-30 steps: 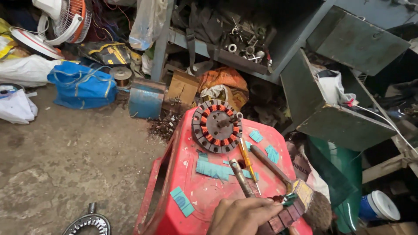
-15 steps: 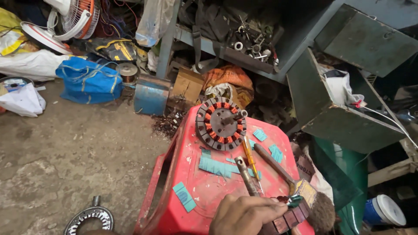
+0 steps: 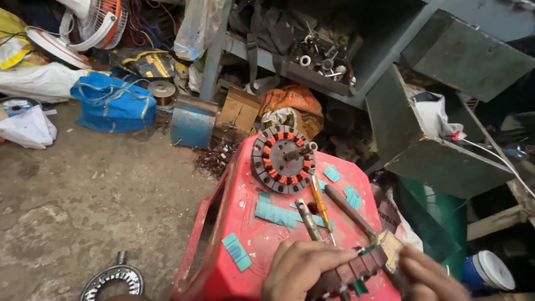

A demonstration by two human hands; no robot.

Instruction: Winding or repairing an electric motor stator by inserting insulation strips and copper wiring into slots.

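Cluttered workshop floor surrounds a red stool surface [image 3: 245, 223]. Left hand [image 3: 304, 270] and right hand [image 3: 426, 276] both grip a dark segmented core piece [image 3: 351, 273] at its near edge; the wound stator [image 3: 282, 159] lies untouched farther back.

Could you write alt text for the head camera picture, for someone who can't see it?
Two bare hands, left hand and right hand, hold a dark ribbed strip over a red plastic stool. On the stool lie a round motor stator, a yellow-handled screwdriver and teal paper slips. Cluttered grey metal shelving stands behind.
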